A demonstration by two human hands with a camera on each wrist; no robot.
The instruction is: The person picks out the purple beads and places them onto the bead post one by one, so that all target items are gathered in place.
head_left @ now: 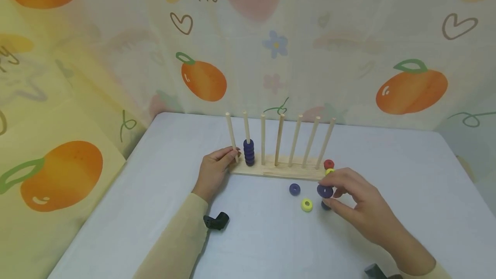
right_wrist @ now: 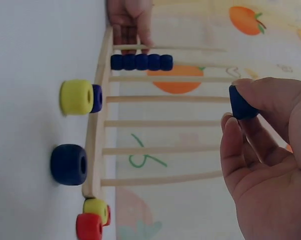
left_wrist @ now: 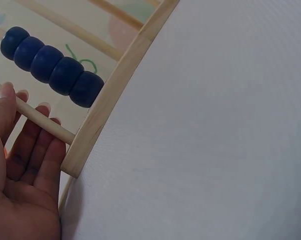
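Low and right of centre in the head view, the right hand point(head_left: 358, 203) pinches a blue bead point(head_left: 324, 191) between thumb and fingertips, lifted off the tabletop point(head_left: 407, 193). Just left lie a yellow bead point(head_left: 307, 205) and another blue bead point(head_left: 294, 189). Farther back, the left hand point(head_left: 214, 170), fingers straight, rests against the peg rack point(head_left: 277, 169) at its leftmost peg point(head_left: 231, 137), seemingly touching it. Five blue beads point(head_left: 249, 152) sit stacked on the next peg.

Five navy beads point(head_left: 249, 152) are showing on a pale wooden rack point(head_left: 277, 169). A yellow-green ring point(head_left: 307, 205), a navy ring point(head_left: 294, 189) and a red bead point(head_left: 329, 164) are lying on the light grey table point(head_left: 387, 175). The backdrop point(head_left: 310, 46) is displaying oranges, hearts and flowers on cream.
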